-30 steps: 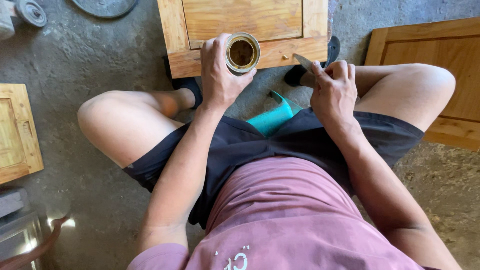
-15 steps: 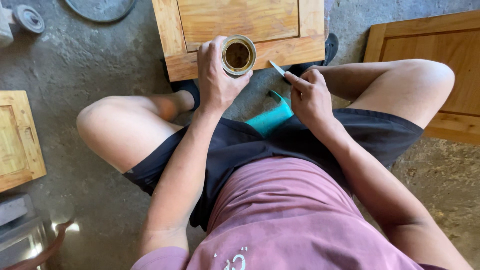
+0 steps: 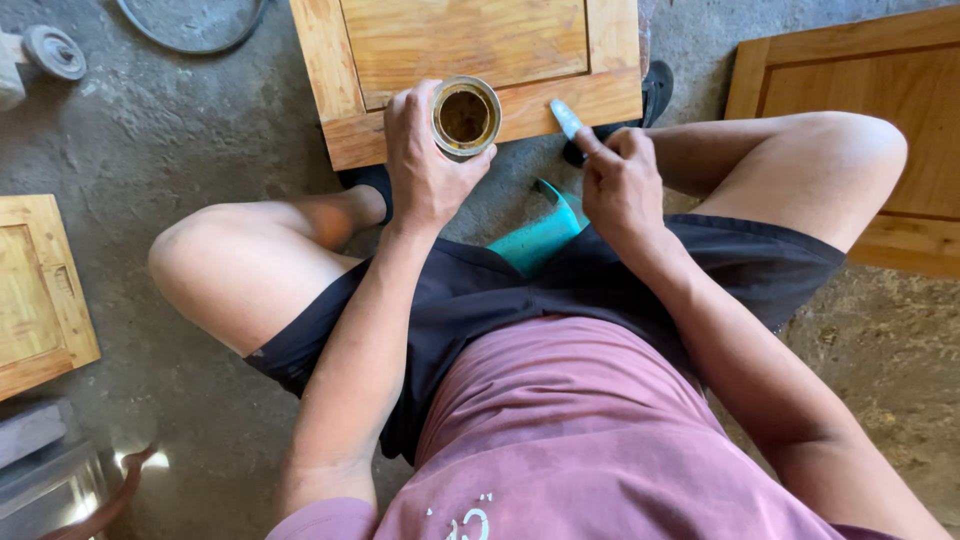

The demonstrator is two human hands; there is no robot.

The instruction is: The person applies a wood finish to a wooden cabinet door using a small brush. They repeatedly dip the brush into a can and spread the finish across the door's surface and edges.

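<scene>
I sit on a concrete floor with knees apart. My left hand [image 3: 425, 165] grips a small open tin can [image 3: 465, 117] holding brown paste or liquid, held over the near edge of a wooden panel door [image 3: 470, 70] lying flat in front of me. My right hand [image 3: 620, 180] pinches a thin pale blade-like tool [image 3: 566, 117], its tip pointing up and left, a short way right of the can. A teal plastic piece [image 3: 540, 235] rests between my thighs, below both hands.
Another wooden panel [image 3: 850, 120] lies at the right behind my right knee, and a third [image 3: 40, 290] at the left edge. A round metal disc [image 3: 55, 50] sits top left, a curved grey object [image 3: 190, 20] at the top, metal items [image 3: 50, 480] bottom left.
My right hand has moved left and up with the blade tool, closer to the can. My left hand keeps the can in nearly the same place.
</scene>
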